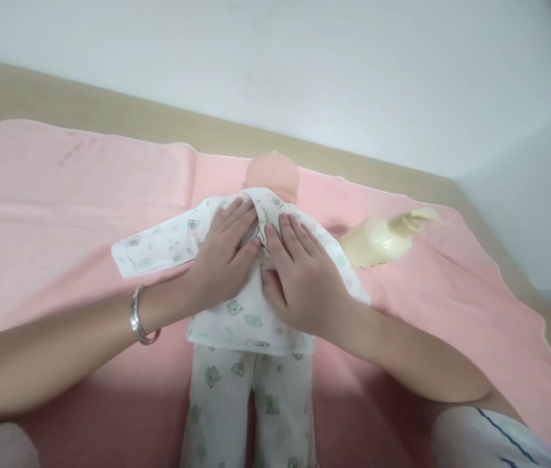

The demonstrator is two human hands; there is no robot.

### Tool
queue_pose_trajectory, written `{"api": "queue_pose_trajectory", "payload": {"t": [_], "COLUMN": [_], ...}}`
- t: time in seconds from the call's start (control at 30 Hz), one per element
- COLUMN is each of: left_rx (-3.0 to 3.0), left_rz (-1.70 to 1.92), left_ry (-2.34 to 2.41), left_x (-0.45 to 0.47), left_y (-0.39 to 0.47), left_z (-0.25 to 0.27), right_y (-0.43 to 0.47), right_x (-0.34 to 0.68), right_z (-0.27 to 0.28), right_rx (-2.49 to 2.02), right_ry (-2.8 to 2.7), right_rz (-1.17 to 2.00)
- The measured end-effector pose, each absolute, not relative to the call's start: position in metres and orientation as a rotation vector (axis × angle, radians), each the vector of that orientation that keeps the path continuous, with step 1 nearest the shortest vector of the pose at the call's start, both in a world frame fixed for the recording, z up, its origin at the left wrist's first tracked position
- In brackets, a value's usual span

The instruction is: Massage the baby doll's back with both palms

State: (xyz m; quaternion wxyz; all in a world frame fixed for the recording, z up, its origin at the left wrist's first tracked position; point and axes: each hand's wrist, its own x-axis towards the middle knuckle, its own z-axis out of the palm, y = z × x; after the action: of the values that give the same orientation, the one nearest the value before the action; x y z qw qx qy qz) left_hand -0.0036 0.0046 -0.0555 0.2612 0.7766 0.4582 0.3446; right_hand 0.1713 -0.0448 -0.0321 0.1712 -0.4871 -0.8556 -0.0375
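A baby doll lies on a pink sheet, dressed in a white printed top and matching trousers. My left hand rests flat on the left side of the top's chest, fingers stretched toward the neck. On the other side of the chest lies my right hand, its fingers extended too. Between the hands the cloth is rucked into folds near the collar. Much of the doll's torso is hidden under my hands, and its face does not show.
The pink sheet covers most of a wooden table. A pale yellow pump bottle lies on its side at the right, close to the doll's sleeve. A white wall stands behind the table.
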Motion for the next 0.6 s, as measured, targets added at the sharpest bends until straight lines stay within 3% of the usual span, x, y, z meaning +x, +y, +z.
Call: {"api": "queue_pose_trajectory", "payload": {"t": [0.6], "left_rx": [2.16], "left_rz": [1.22], "left_ry": [1.062], "left_x": [-0.013], "left_y": [0.011], "left_z": [-0.078], "right_y": [-0.025], "right_x": [0.186], "right_z": [-0.026], "right_rx": [-1.229], "right_ry": [-2.28], "right_rz": [-0.046]}}
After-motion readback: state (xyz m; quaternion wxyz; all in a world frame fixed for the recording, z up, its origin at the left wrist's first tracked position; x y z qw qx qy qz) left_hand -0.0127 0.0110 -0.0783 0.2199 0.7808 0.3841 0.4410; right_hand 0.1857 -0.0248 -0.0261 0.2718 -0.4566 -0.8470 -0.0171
